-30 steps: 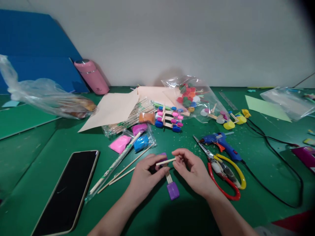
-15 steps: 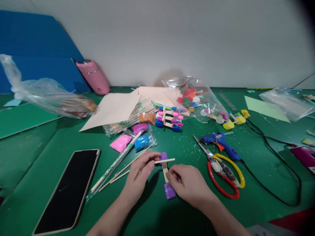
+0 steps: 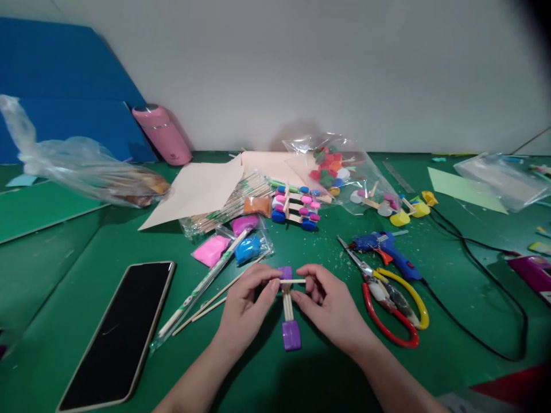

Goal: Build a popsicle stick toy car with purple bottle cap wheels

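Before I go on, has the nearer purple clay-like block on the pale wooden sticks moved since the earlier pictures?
Yes. The nearer purple block has shifted left, away from the metal scissors with red and yellow handles.

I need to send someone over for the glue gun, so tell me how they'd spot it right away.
On the green table, look to the right of the person's right hand. The glue gun lies just beyond the scissors, at the end of a black cord. It is blue with an orange trigger, while the scissors have one red and one yellow handle.
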{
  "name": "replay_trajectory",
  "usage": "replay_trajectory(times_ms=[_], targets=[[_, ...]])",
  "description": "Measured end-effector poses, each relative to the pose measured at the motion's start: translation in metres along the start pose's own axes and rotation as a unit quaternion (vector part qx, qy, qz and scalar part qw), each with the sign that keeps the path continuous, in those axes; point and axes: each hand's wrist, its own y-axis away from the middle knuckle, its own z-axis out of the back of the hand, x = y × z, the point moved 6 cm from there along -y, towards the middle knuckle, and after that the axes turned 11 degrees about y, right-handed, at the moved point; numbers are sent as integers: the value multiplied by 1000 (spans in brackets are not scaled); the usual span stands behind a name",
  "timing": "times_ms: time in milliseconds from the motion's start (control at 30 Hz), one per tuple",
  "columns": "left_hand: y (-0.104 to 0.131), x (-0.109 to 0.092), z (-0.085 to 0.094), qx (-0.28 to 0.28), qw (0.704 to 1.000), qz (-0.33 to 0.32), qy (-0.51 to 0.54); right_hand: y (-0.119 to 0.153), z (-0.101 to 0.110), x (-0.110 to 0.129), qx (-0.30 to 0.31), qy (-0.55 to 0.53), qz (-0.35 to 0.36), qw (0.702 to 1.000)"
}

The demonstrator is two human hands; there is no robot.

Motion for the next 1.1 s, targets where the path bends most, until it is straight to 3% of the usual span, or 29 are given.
replay_trajectory(times_ms=[333, 1100], targets=[[-1, 0, -4, 17, 1000, 5, -20, -11, -6, 12, 18, -56, 79, 995], [-1, -1, -6, 22, 999, 10, -33, -13, -6, 11, 29, -43, 110, 993]])
